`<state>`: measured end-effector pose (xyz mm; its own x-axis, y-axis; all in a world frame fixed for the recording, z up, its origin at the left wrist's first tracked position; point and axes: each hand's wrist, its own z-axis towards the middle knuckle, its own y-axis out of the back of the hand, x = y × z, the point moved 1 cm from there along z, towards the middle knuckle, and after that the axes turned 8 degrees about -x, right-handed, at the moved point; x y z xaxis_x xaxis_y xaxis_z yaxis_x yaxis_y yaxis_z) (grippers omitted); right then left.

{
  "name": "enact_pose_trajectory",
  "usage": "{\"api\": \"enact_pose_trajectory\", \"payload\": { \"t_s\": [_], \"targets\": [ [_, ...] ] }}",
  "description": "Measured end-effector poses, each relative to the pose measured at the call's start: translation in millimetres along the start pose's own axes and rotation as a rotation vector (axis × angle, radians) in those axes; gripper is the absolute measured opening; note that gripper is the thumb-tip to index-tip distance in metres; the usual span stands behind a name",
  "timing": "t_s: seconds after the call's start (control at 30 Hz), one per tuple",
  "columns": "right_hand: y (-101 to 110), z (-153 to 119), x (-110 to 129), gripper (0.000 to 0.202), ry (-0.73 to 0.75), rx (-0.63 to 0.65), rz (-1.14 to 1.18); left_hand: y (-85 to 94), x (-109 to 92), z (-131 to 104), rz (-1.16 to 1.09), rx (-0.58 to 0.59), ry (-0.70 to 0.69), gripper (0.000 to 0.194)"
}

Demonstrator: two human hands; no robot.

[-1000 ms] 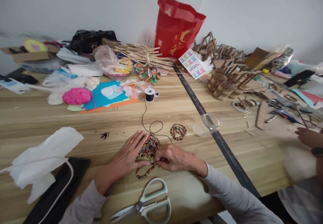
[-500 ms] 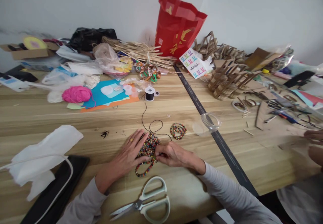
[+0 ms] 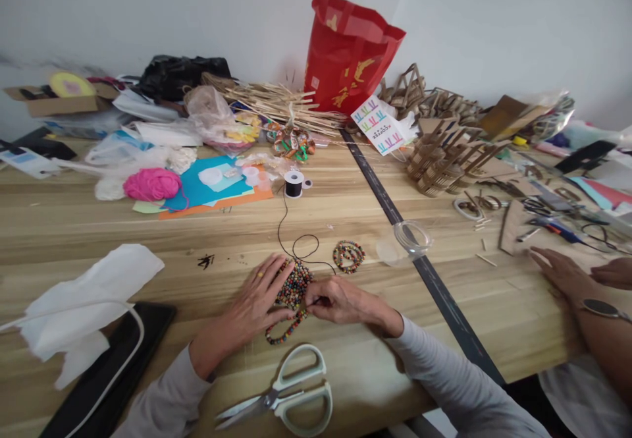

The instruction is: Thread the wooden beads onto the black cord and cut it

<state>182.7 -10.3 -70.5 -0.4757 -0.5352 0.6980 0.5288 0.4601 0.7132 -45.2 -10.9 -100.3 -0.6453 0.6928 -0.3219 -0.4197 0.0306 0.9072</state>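
Multicoloured beads [image 3: 295, 284] lie in a heap on the wooden table. My left hand [image 3: 259, 293] rests against the heap's left side, fingers stretched out, thumb near a curved beaded string [image 3: 284, 338]. On the heap's right side my right hand [image 3: 336, 298] is closed in a pinch; what sits between the fingertips is hidden. A black cord [image 3: 280, 227] runs from a spool [image 3: 293, 185] in loose loops toward my hands. A coiled beaded string [image 3: 349, 256] lies beyond my right hand. White-handled scissors [image 3: 296, 392] lie slightly apart in front of me.
A co-worker's hands [image 3: 567, 273] rest at the right. Further off are a red bag [image 3: 350, 56], small wooden baskets [image 3: 439, 161], pink yarn [image 3: 152, 184] and a clear plastic coil [image 3: 413, 238]. White paper [image 3: 93, 300] and a black flat object [image 3: 153, 332] lie left.
My right hand has shifted very slightly at the heap, still pinched. My left hand stays in place. The co-worker's hands and forearm have come further into view at the right.
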Motion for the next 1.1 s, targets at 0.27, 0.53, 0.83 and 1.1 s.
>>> {"api": "enact_pose_trajectory", "payload": {
  "t_s": [0.27,0.53,0.83,1.1],
  "targets": [
    [1.5,-0.5,-0.3,0.011,0.02,0.015,0.013,6.0,-2.8,0.4,-0.05,-0.072,0.038,0.067],
    [1.5,-3.8,5.8,0.01,0.018,0.038,-0.17,25.7,-18.7,-0.1,-0.3,-0.049,0.012,0.023],
    [1.1,-5.7,13.1,0.009,0.008,0.062,-0.278,31.1,-39.1,-10.8,-0.223,0.22,-0.019,0.015],
    [3.0,-6.2,12.4,0.009,-0.029,0.07,-0.216,36.9,-43.4,-7.4,-0.225,0.24,-0.055,0.018]
  ]
}}
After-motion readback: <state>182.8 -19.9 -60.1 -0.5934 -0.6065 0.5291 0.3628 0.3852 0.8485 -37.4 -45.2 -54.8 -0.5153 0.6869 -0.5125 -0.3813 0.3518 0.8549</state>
